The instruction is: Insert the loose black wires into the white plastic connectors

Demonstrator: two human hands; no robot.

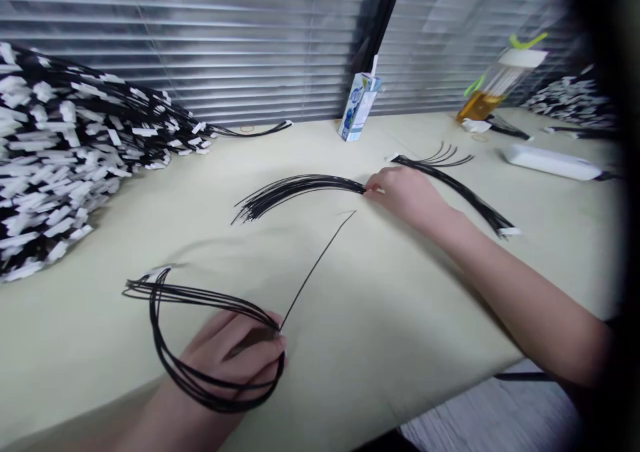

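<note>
My left hand (235,352) is closed at the lower left, pinching a looped bundle of thin black wires (173,362) by one end. A white connector (159,273) shows on the far part of the loop. One single wire (320,260) sticks out from the fingertips toward the upper right, its far end free. Farther back, my right hand (400,192) has its fingers pinched at the right end of a bunch of straight black wires (295,187) lying on the table. Just beyond that hand lies another black wire bundle (470,195) with white connectors at its ends.
A big heap of black wires with white connectors (55,165) fills the left side of the table (400,319). Along the back stand a drink carton (359,107) and a bottle of amber liquid (493,92). A white bar-shaped device (553,162) and another wire heap (575,102) are at right.
</note>
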